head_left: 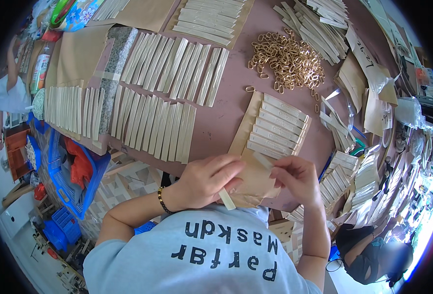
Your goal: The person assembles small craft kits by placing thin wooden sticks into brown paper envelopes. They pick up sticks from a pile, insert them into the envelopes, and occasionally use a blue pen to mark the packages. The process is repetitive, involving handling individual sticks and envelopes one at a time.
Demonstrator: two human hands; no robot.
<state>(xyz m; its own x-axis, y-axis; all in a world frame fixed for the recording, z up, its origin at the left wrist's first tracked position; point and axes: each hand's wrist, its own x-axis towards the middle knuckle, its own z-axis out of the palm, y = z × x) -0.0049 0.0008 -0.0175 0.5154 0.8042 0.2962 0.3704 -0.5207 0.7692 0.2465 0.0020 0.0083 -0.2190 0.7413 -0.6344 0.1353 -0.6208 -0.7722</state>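
Observation:
My left hand (pixel 207 180), with a beaded bracelet on the wrist, is closed on a cream strip (pixel 227 200) whose end sticks out below the fingers. My right hand (pixel 296 178) pinches a short pale strip (pixel 262 160) between thumb and fingertips. Both hands are over the near end of a brown paper sheet (pixel 242 137) at the table's front edge. On that sheet, just beyond my hands, several cream strips (pixel 278 126) lie side by side in a stack-like row with faint embossed marks. Whether the two held strips are alike cannot be made out.
A heap of gold oval rings (pixel 287 61) lies beyond the sheet. Rows of cream strips (pixel 152 122) cover the table's left half, with loose strips (pixel 319 29) at far right. A blue basket (pixel 72 181) stands lower left. Other people are at far left and lower right.

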